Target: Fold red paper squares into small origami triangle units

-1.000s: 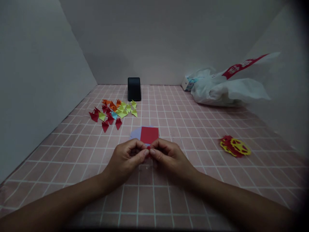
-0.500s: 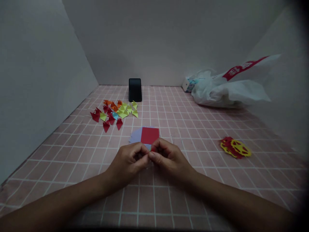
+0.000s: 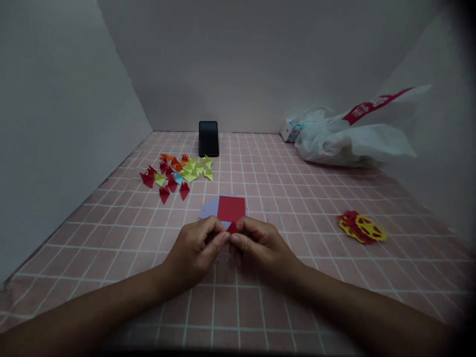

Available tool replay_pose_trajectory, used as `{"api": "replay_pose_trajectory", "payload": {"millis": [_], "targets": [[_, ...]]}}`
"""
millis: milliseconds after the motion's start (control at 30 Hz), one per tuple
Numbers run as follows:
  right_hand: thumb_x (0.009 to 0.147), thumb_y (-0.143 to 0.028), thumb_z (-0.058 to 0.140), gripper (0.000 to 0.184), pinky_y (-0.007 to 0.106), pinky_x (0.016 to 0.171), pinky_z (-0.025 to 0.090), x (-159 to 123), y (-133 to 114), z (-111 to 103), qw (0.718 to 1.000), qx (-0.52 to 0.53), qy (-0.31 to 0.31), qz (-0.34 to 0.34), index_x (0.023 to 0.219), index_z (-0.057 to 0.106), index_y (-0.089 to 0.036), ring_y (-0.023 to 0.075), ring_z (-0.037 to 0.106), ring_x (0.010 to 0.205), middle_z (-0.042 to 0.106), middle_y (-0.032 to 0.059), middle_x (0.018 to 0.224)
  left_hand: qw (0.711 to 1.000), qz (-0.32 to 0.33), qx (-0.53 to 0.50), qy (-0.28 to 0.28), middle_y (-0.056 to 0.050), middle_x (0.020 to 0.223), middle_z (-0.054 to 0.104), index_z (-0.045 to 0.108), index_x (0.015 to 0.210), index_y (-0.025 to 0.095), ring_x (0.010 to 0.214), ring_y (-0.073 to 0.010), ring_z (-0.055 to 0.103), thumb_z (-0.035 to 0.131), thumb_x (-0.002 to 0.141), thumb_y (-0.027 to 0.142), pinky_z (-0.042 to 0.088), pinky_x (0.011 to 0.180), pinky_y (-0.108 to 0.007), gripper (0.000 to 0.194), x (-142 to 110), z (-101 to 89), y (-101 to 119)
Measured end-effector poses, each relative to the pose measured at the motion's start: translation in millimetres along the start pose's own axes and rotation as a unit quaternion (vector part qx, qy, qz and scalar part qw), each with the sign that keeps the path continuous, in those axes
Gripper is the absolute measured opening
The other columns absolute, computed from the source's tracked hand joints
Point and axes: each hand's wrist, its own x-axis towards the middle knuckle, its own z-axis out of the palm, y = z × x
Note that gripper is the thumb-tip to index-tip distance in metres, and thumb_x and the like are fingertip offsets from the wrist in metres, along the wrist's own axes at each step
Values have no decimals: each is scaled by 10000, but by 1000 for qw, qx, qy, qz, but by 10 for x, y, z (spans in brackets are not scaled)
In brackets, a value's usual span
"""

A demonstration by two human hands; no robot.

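Observation:
Both hands meet at the middle of the table, fingers pinched together. Between them a small folded red origami paper [image 3: 232, 227] shows as a dark red point; the rest of it is hidden by fingers. My left hand [image 3: 200, 249] is closed at its left side, thumb against forefinger. On its right side my right hand [image 3: 261, 244] grips it the same way. Just beyond the fingertips lies a flat red paper square [image 3: 231, 208], on top of a pale purple sheet [image 3: 209, 207] that sticks out to the left.
Several small folded paper pieces [image 3: 189, 172] in red, orange, yellow and blue lie at the back left. A black phone [image 3: 208, 139] leans behind them. White plastic bag [image 3: 342, 144] and small box [image 3: 288, 131] sit back right; red and yellow cutout shapes [image 3: 366, 228] lie right.
More of the red paper shows between my fingertips now, and the small green spot seen there earlier is out of sight. My fingers have shifted slightly; the things around have stayed put.

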Motion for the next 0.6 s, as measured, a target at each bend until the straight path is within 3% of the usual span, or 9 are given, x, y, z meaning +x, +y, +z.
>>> {"api": "replay_pose_trajectory", "payload": {"millis": [233,300,400,500,600], "targets": [[949,-254,498,256,241,547,396,-20,-13,-38,990,-128,15,-65,706,537,-182,110,520,554,560,-12,609,996,-43,-82,-4,6,730,622,601,845,160,634,-110,585,540,922,231,446,589,-221,122,-10,28,-20],[946,-244,499,259,245,554,396,-22,2,-29,986,-145,15,-78,698,538,-181,114,524,568,561,-8,618,996,-44,-77,-15,21,671,604,595,800,162,588,-100,570,536,922,209,441,572,-215,144,-18,19,-14],[953,-272,496,244,242,555,420,-9,23,-2,995,-77,4,-58,735,555,-180,111,550,562,574,-9,631,999,-21,-38,-2,33,624,592,586,761,166,558,-94,560,542,915,181,436,562,-211,162,-22,2,-12],[972,-345,474,265,236,536,450,22,30,7,999,49,-8,-8,787,563,-178,98,572,519,588,-15,649,999,-13,-29,25,15,689,647,612,806,171,608,-104,606,559,911,170,470,586,-213,118,-21,4,-30],[957,-381,521,275,237,557,480,48,30,-11,995,103,-14,4,796,586,-168,94,592,535,610,-5,685,998,-11,-43,41,9,751,682,628,870,182,662,-112,648,595,883,136,507,609,-210,58,-22,27,-57]]}}
